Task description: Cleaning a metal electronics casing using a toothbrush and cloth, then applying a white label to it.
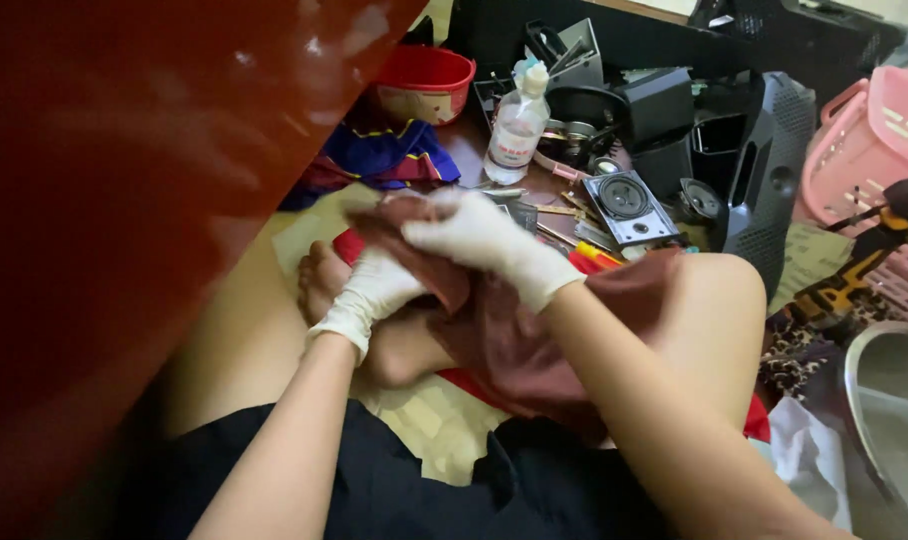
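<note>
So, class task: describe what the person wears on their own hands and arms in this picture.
Both hands wear thin, whitish, close-fitting gloves: the left hand and the right hand. Each glove ends in a cuff at the wrist. Both forearms are bare, with no sleeves, watch or bands showing.

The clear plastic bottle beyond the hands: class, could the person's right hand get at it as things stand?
Probably yes: the bottle stands upright just beyond the right hand, with only low clutter between, though that hand grips brown cloth.

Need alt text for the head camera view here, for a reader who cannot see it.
A seated person's white-gloved left hand and right hand grip a brown cloth over their bare legs. Beyond lie a clear plastic bottle, a red bowl, small speaker parts and a pink basket.
</note>
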